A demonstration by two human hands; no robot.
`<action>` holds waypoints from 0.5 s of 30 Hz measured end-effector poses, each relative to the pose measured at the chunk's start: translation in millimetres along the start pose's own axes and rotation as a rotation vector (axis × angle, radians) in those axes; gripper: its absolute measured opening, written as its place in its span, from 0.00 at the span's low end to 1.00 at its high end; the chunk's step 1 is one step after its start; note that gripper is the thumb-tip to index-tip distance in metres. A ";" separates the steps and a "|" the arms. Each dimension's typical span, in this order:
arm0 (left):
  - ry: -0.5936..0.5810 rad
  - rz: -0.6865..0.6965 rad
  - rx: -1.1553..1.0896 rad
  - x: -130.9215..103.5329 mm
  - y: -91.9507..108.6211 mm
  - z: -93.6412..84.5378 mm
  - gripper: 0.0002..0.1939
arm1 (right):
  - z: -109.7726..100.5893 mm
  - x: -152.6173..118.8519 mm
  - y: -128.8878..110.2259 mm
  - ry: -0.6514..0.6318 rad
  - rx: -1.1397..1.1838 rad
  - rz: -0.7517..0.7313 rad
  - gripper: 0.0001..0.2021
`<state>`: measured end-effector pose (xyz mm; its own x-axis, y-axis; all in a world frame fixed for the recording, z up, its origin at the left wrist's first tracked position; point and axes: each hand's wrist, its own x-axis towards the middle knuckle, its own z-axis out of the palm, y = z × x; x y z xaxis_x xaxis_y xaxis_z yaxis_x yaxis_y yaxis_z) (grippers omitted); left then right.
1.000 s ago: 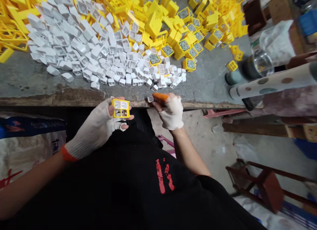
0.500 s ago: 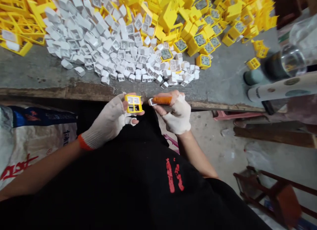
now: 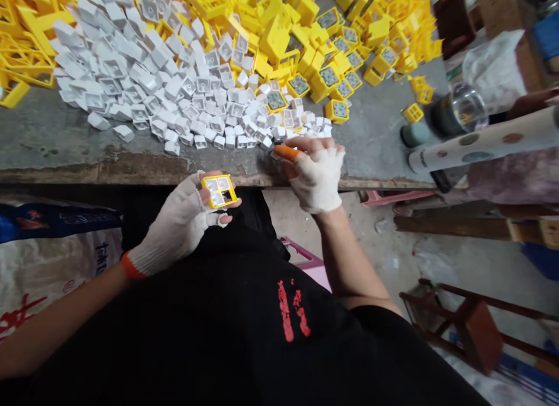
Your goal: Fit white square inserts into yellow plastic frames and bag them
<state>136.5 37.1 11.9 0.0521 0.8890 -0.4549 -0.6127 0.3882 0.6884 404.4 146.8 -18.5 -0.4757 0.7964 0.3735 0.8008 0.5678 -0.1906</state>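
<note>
My left hand (image 3: 186, 214), in a white fingerless knit glove with an orange cuff, grips a small yellow plastic frame (image 3: 236, 198) with a two-by-two grid. White keycaps (image 3: 223, 183) sit in three of its openings; the lower right one is dark. Over the bench edge, my right hand (image 3: 318, 172), gloved alike and with an orange cover on one finger, reaches to the near side of a heap of loose white keycaps (image 3: 174, 85). Its fingers are bent together, and whatever may be between the tips is too small and blurred to make out.
Yellow plastic housings (image 3: 323, 83), several with grey grids, are heaped behind the keycaps on the grey bench (image 3: 39, 132). At the right lie a white cylinder (image 3: 484, 139) and a clear cup (image 3: 469, 109). A printed sack (image 3: 52, 237) stands below left, a dark red stool (image 3: 476, 336) below right.
My right hand has moved from beside the frame up to the keycap heap, without the white keycap it held. The frame now shows another opening filled. The whole view has shifted.
</note>
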 end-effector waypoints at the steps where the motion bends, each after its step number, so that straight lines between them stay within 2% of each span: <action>1: 0.009 -0.004 0.003 0.6 -0.3 0.0 0.40 | 1.1 6.1 10.5 -0.059 -0.063 -0.013 0.19; 4: 0.013 -0.021 0.013 2.0 -2.5 -1.2 0.40 | 5.1 21.2 27.3 -0.230 -0.120 -0.139 0.22; 8: -0.010 -0.018 0.001 2.6 -5.4 -4.0 0.39 | 3.4 28.9 26.0 -0.259 -0.124 -0.162 0.18; 11: -0.012 -0.039 -0.030 3.1 -5.3 -4.4 0.40 | -6.4 27.5 10.9 -0.107 -0.046 -0.199 0.15; 13: -0.020 -0.065 -0.053 4.1 -4.9 -3.6 0.39 | -14.9 25.1 -6.4 0.035 0.126 -0.312 0.14; 15: -0.039 -0.074 -0.072 5.2 -4.9 -2.7 0.37 | -21.2 22.2 -26.2 0.091 0.357 -0.445 0.14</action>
<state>137.7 39.2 4.6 0.1291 0.8679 -0.4796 -0.6609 0.4358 0.6109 380.6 145.2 14.1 -0.6926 0.4530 0.5613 0.3514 0.8915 -0.2859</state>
